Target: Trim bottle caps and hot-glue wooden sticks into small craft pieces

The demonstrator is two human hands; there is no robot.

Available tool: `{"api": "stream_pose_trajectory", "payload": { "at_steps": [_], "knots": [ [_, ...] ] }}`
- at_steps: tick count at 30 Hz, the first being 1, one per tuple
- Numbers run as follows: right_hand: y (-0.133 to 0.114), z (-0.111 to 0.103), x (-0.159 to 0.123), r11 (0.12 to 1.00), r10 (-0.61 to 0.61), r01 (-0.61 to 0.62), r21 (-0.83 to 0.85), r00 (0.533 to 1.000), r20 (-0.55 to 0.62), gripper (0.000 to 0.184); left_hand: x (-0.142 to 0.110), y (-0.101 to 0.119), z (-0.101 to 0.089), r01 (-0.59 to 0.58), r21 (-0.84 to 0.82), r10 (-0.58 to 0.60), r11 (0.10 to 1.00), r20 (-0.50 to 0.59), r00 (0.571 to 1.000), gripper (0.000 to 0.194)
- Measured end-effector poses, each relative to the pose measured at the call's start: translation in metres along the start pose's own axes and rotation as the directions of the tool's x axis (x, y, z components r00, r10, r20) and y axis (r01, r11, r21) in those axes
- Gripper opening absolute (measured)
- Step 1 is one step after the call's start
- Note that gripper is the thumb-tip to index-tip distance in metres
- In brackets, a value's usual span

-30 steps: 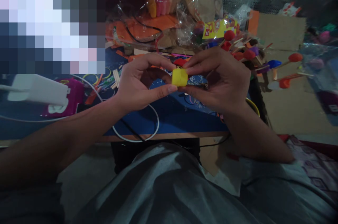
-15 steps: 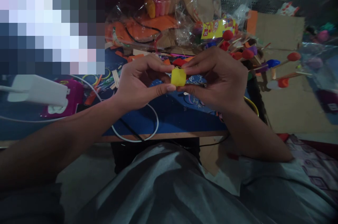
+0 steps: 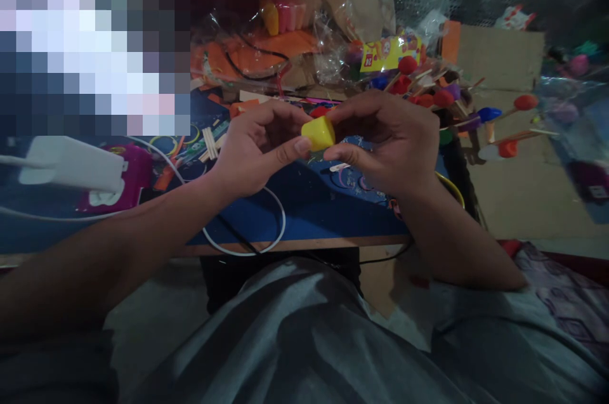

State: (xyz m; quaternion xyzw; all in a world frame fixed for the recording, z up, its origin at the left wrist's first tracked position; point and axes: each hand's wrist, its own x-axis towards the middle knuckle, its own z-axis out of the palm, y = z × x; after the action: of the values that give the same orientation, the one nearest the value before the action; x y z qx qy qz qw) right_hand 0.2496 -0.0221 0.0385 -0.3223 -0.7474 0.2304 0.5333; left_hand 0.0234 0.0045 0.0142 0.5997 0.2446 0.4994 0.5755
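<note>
A small yellow block of modelling clay (image 3: 318, 133) with rounded edges is held above the table, tilted. My left hand (image 3: 254, 147) pinches its left side, thumb in front and fingers behind. On the other side, my right hand (image 3: 392, 137) has its index finger at the block's upper right edge and its thumb close under the lower right corner. Its other fingers are curled and partly hidden. Behind the hands lie red clay balls on sticks (image 3: 444, 98) and a yellow printed packet (image 3: 391, 53).
A white charger (image 3: 71, 163) sits in a magenta socket box (image 3: 136, 166) at left. A white cable (image 3: 284, 220) loops near the blue table's (image 3: 314, 220) front edge. Wooden sticks (image 3: 209, 144) lie behind my left hand. Cardboard (image 3: 504, 182) with more clay-tipped sticks is at right.
The yellow block has turned from upright to tilted and moved slightly left. My right thumb has come away a little from its lower side.
</note>
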Motion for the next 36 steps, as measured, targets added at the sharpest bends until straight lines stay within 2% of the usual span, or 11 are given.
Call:
{"api": "stream_pose_trajectory", "payload": {
  "at_steps": [5, 10, 16, 21, 26, 29, 32, 36],
  "knots": [
    [-0.009, -0.005, 0.004, 0.99, -0.038, 0.042, -0.136, 0.999, 0.037, 0.022, 0.002, -0.005, -0.003, 0.118, -0.107, -0.12, 0.987, -0.011, 0.993, 0.049],
    [-0.006, -0.005, 0.006, 0.983, -0.112, 0.118, -0.143, 0.992, 0.05, 0.024, 0.005, -0.005, -0.005, 0.24, -0.165, -0.229, 0.957, 0.084, 0.97, 0.052],
    [0.007, -0.003, 0.003, 0.984, -0.08, 0.081, -0.161, 0.997, 0.012, 0.011, 0.005, -0.005, -0.004, 0.294, -0.256, -0.276, 0.921, 0.106, 0.955, 0.049],
    [0.006, -0.002, 0.004, 0.982, -0.105, 0.104, -0.156, 0.994, 0.001, 0.004, 0.006, -0.008, -0.006, 0.262, -0.243, -0.248, 0.934, 0.086, 0.965, 0.046],
    [0.006, -0.005, 0.005, 0.974, -0.08, 0.09, -0.206, 0.995, 0.056, 0.007, 0.006, -0.011, -0.007, 0.225, -0.191, -0.218, 0.956, 0.056, 0.974, 0.046],
    [0.004, -0.005, 0.006, 0.975, -0.068, 0.086, -0.205, 0.993, 0.092, 0.01, 0.005, -0.013, -0.007, 0.196, -0.161, -0.188, 0.967, 0.066, 0.98, 0.053],
    [0.0, -0.003, 0.007, 0.968, -0.086, 0.111, -0.225, 0.989, 0.116, 0.008, 0.004, -0.015, -0.007, 0.149, -0.115, -0.137, 0.982, 0.103, 0.985, 0.058],
    [-0.007, -0.002, 0.009, 0.962, -0.055, 0.094, -0.256, 0.987, 0.154, 0.017, 0.005, -0.02, -0.007, 0.04, 0.027, -0.042, 0.999, 0.057, 0.997, 0.051]
  ]
}}
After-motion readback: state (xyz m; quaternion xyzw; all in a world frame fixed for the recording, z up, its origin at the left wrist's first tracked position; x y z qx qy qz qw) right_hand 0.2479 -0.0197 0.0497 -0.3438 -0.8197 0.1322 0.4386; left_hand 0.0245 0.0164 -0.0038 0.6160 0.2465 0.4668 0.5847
